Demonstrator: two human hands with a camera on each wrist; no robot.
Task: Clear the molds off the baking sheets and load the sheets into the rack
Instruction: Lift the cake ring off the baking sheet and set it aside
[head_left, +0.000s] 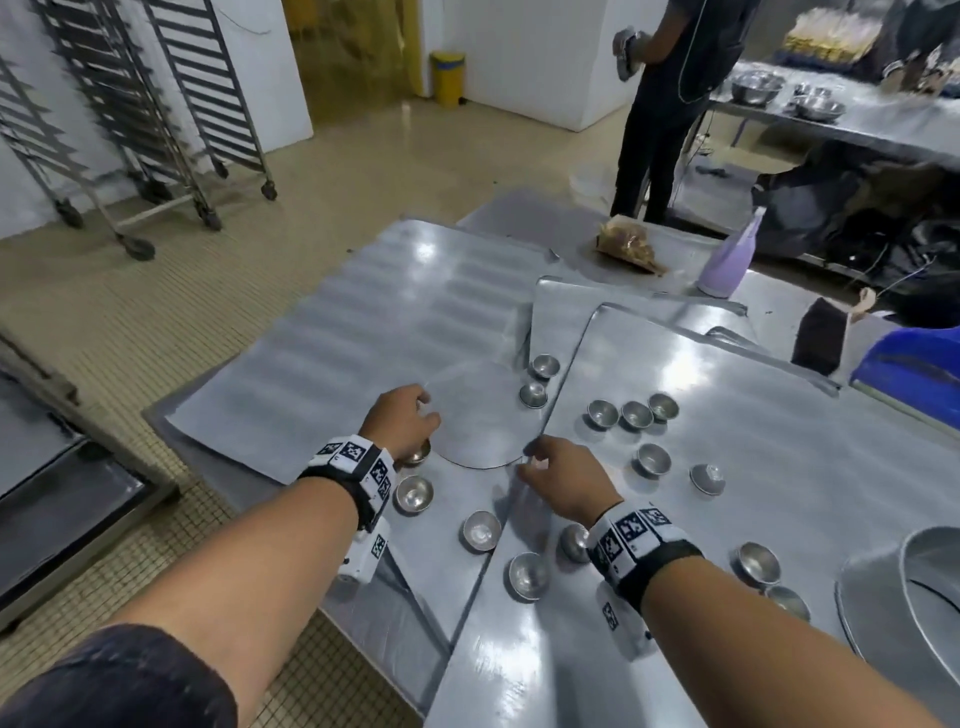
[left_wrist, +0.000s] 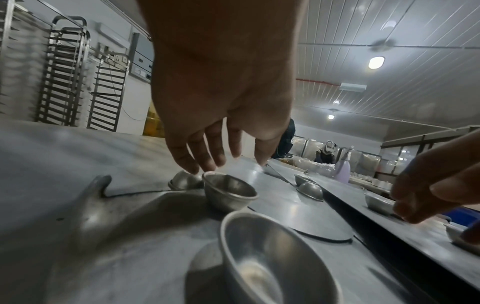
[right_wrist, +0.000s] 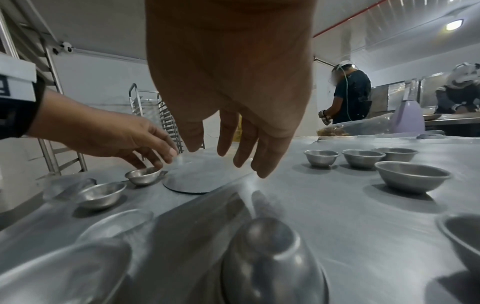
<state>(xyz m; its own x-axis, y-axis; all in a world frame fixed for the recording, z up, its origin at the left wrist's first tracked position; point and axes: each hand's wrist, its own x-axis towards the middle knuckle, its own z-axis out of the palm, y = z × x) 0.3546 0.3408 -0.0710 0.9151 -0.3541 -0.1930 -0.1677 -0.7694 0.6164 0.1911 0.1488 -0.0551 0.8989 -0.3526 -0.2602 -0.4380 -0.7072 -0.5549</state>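
Note:
Several small steel cup molds lie scattered over overlapping baking sheets: some on the right sheet (head_left: 727, 493), such as one mold (head_left: 602, 413), others on a lower sheet (head_left: 452, 506), such as another mold (head_left: 414, 493). A flat round disc (head_left: 478, 415) lies between my hands. My left hand (head_left: 426, 415) hovers at the disc's left edge with straight fingers (left_wrist: 207, 162) just above an upright mold (left_wrist: 228, 191), holding nothing. My right hand (head_left: 530, 460) hangs over the disc's near right edge, its fingers (right_wrist: 262, 164) straight and empty. Wheeled racks (head_left: 208, 104) stand far left.
A large round pan (head_left: 878, 603) sits at the right edge, with a blue crate (head_left: 909, 358) behind it. A purple bottle (head_left: 727, 260) and a bag of food (head_left: 628, 247) stand at the table's far end. A person (head_left: 670, 104) stands beyond the table.

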